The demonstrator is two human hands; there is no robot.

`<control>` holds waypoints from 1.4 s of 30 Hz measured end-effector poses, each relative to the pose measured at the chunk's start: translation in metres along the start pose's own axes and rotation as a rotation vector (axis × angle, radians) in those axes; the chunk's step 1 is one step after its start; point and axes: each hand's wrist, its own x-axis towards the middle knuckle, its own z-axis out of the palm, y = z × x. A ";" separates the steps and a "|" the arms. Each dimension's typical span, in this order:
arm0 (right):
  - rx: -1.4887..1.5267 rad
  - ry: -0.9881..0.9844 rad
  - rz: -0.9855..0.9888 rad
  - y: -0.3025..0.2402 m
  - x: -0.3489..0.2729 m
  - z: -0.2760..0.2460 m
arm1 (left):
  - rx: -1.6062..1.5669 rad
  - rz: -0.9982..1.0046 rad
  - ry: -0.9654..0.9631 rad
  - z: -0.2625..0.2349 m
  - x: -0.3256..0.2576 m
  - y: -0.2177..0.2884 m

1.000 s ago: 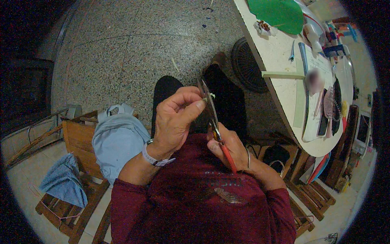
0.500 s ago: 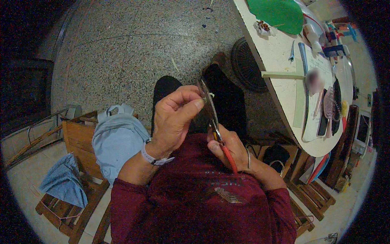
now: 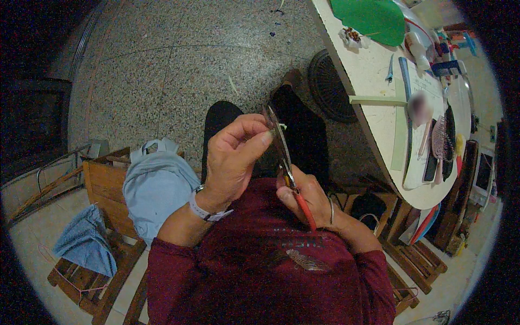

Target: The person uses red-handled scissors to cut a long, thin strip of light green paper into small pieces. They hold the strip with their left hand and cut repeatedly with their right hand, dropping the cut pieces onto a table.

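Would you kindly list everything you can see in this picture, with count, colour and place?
scissors: one, dark blades, red handles, held up between both hands
backpack: one, pale blue, on the wooden chair
wooden chair: one, brown, at the person's left
cloth: one, blue, on a wooden seat at lower left
table: one, white, upper right
green sheet: one, on the table's far end
fan: one, dark, on the floor beside the table
floor: grey speckled stone
wristband: one, white, left wrist
shirt: one, maroon
left hand: fingertips pinching at the scissor blades
right hand: gripping the red handles
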 end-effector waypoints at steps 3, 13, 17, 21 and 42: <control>-0.006 0.012 -0.005 0.002 0.000 0.001 | -0.004 -0.003 -0.005 0.000 0.000 0.000; -0.003 -0.024 0.018 0.000 0.001 -0.001 | 0.002 -0.018 -0.019 -0.002 -0.001 0.002; -0.004 -0.030 0.014 -0.001 0.000 -0.001 | -0.036 -0.015 -0.033 -0.003 -0.001 0.001; 0.004 -0.023 0.020 0.000 0.000 0.000 | -0.046 -0.026 -0.036 -0.001 0.000 0.005; 0.010 -0.043 0.022 0.003 -0.001 0.001 | -0.057 -0.026 -0.037 -0.004 -0.002 0.003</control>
